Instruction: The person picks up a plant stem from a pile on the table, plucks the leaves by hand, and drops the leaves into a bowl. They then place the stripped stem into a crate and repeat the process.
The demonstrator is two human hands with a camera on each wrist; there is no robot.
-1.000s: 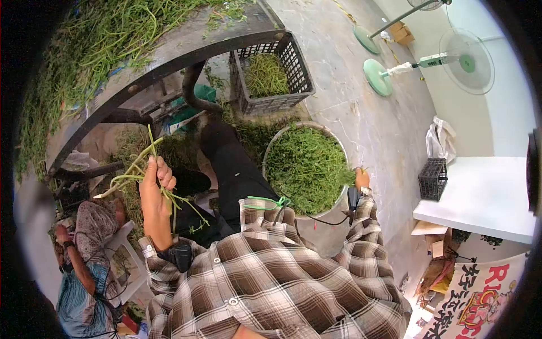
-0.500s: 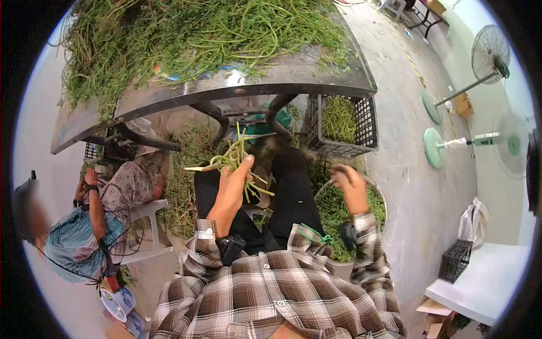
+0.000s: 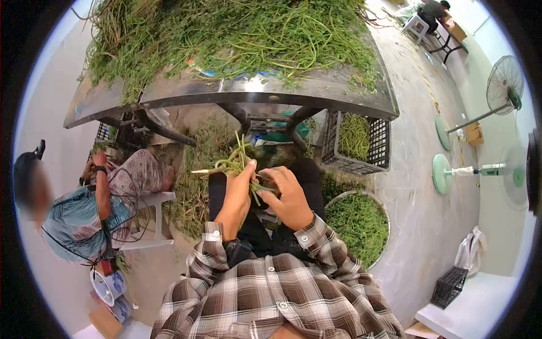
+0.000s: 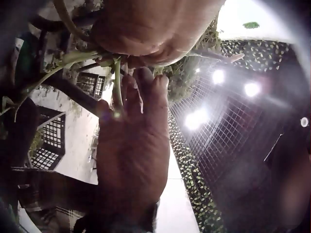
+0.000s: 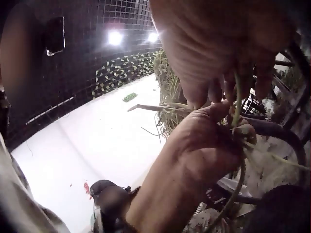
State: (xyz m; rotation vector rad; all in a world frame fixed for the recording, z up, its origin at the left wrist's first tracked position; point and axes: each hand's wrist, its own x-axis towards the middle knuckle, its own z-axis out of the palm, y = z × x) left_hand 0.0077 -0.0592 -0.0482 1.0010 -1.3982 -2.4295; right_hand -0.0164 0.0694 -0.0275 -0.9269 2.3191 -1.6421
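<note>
In the head view the left hand [image 3: 237, 195] grips a small bunch of green stems [image 3: 241, 151], thumb uppermost; one thick pale stem end sticks out to the left. Close on its right is the right hand [image 3: 289, 198], fingers extended toward the lower stems. From the left wrist, the left hand [image 4: 155, 29] is at the top and the right hand [image 4: 133, 150] below, a stem [image 4: 117, 87] passing between its thumb and fingers. The right wrist view shows the right hand [image 5: 218, 43] above the left hand [image 5: 194, 155], thumb and fingers apart around a stem [image 5: 237, 99].
Ahead, a table [image 3: 186, 96] bears a large heap of greens [image 3: 254, 39]. A black crate [image 3: 355, 161] of stems and a round tub of leafy greens [image 3: 358, 229] stand at the right. Loose greens lie on the floor; a seated person [image 3: 84, 214] is at the left.
The right hand has come from beside the tub, over to the stems at the left hand. The head view has swung, showing more table; the left hand still grips the bunch.
</note>
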